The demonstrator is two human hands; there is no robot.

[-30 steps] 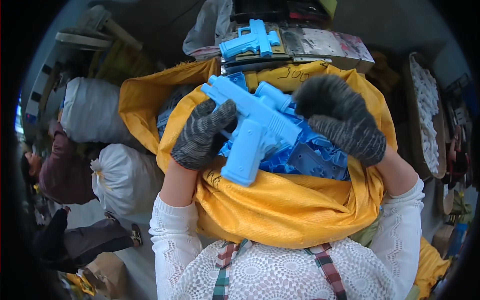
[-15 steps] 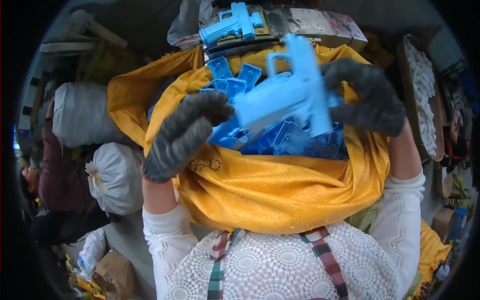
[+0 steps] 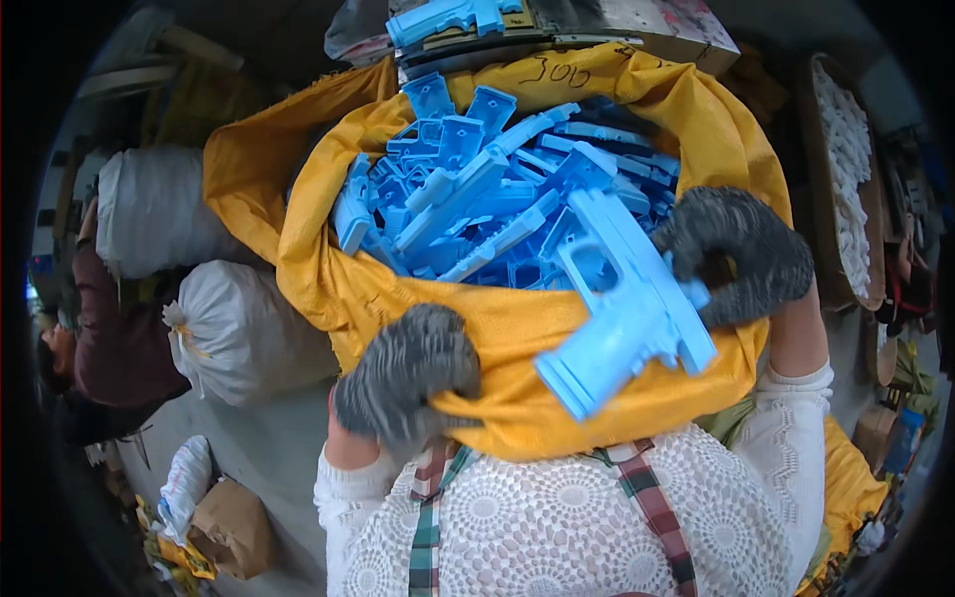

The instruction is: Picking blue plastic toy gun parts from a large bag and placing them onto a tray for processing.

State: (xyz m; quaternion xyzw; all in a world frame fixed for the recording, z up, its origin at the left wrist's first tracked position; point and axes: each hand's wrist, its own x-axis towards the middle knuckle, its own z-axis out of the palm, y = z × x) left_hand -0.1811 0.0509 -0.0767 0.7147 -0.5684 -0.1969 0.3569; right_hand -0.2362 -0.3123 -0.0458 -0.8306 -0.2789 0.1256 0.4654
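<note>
A light blue plastic toy pistol (image 3: 652, 289) hangs tilted over the near rim of a yellow woven sack (image 3: 686, 398). My right hand (image 3: 741, 259), in a dark grey glove, is closed on the toy pistol's right side near a small round knob. At the sack's near left edge, my gloved left hand (image 3: 408, 373) pinches a fold of the yellow fabric. Inside the sack lies a heap of blue plastic toy pistol parts (image 3: 477, 199), many of them flat half shells, overlapping one another.
Another blue toy pistol (image 3: 453, 20) rests on a machine (image 3: 637, 25) beyond the sack. White sacks (image 3: 239, 333) stand at the left near a person in a dark sleeve (image 3: 124, 338). A brown paper bag (image 3: 231, 527) is lower left; a long box (image 3: 846, 189) of white pieces stands right.
My right hand has brought the toy pistol nearer and lower, off the heap. My left hand has come away from beside the toy pistol, down to the sack's near edge, and grips the fabric.
</note>
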